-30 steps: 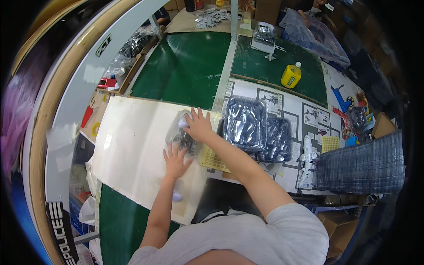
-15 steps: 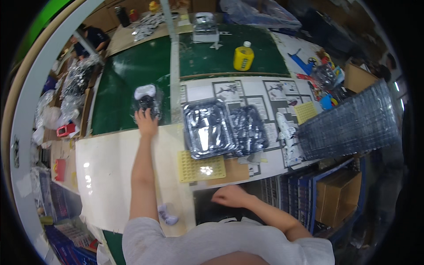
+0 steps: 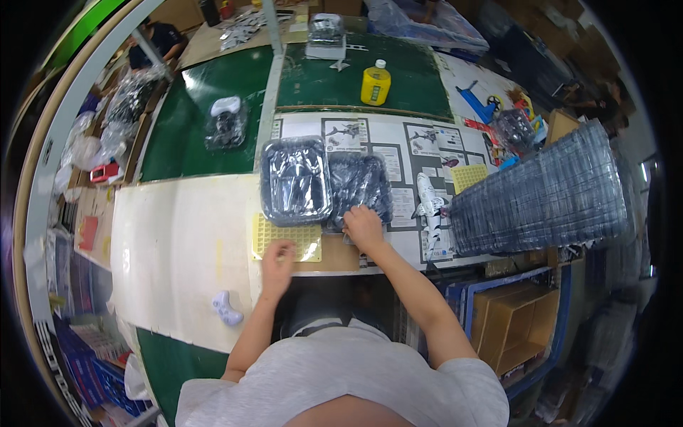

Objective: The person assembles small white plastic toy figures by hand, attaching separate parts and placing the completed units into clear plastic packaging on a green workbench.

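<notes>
A bagged controller (image 3: 226, 124) has been set aside near the right edge of the green surface (image 3: 178, 149), the left hand (image 3: 279, 257) drawn back above a yellow pad (image 3: 307, 243), apart from the right hand (image 3: 365, 228), placed at a dark package's (image 3: 361, 178) near edge, any grip impossible to tell.

The wrapped trays (image 3: 295, 174) are black; the sheets (image 3: 309, 245) are pale yellow, patterned in a grid. The worktop (image 3: 203, 158) is green, the board (image 3: 178, 245) cream, the bare controller (image 3: 226, 308) pale lavender, the bottle (image 3: 376, 87) bright yellow with a white cap (image 3: 380, 64).
</notes>
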The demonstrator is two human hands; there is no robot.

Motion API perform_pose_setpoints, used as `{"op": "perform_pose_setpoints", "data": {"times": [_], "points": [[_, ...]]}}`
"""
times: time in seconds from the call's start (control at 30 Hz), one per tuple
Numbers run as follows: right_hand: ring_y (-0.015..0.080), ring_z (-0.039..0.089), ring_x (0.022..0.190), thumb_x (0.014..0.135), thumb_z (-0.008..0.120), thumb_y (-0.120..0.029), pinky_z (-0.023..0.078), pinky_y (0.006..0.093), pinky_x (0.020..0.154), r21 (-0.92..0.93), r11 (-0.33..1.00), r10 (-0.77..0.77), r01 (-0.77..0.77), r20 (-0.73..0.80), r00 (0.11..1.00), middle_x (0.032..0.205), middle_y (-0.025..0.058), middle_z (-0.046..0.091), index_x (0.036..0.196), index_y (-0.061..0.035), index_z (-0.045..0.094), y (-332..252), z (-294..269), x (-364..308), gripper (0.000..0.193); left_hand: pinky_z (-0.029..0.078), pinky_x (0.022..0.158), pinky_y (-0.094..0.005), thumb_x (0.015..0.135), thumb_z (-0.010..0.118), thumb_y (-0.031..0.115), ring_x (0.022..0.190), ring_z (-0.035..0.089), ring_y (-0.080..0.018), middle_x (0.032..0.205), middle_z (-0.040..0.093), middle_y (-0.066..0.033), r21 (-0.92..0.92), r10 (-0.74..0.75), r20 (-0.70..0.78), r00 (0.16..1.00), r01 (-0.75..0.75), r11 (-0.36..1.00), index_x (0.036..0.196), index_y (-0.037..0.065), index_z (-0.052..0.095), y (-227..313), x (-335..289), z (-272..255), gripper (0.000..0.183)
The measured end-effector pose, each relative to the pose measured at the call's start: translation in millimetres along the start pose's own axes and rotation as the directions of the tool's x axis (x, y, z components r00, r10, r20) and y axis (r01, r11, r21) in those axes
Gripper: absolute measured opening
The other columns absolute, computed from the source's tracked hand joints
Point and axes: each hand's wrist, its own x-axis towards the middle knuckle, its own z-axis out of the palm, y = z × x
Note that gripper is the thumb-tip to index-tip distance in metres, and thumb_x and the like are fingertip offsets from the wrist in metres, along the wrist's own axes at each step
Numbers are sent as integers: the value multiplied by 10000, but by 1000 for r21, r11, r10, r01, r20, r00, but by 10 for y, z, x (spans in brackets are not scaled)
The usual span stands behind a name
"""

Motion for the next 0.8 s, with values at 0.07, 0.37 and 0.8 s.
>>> {"op": "perform_pose_setpoints", "data": {"times": [0.07, 0.37, 0.8], "points": [[232, 538, 881, 640, 756, -194, 429, 373, 731, 105, 993, 61, -62, 13, 998, 855, 16, 576, 716, -115, 641, 26, -173, 19, 158, 492, 721, -295, 871, 593, 117, 812, 612, -197, 923, 624, -102, -33, -65, 175, 982, 72, 997, 962, 2, 629, 93, -171, 238, 152], [280, 501, 1009, 643, 777, -170, 406, 397, 858, 343, 923, 205, -171, -65, 976, 967, 36, 590, 694, -93, 644, 62, -377, -36, 162, 475, 815, -313, 855, 629, 137, 944, 605, -211, 1057, 624, -136, -2, 24, 185, 982, -24, 1000, 1133, 6, 589, 334, -68, 867, 310], [262, 555, 1001, 780, 699, -130, 451, 367, 851, 701, 696, 473, -158, -281, 835, 1086, 101, 612, 849, -71, 696, -13, -601, -100, 91, 321, 1041, -459, 827, 635, 293, 1206, 406, -360, 1451, 283, -222, 570, 227, 309, 923, -371, 733, 1364, 17, 379, -82, 96, 1083, 656]]}}
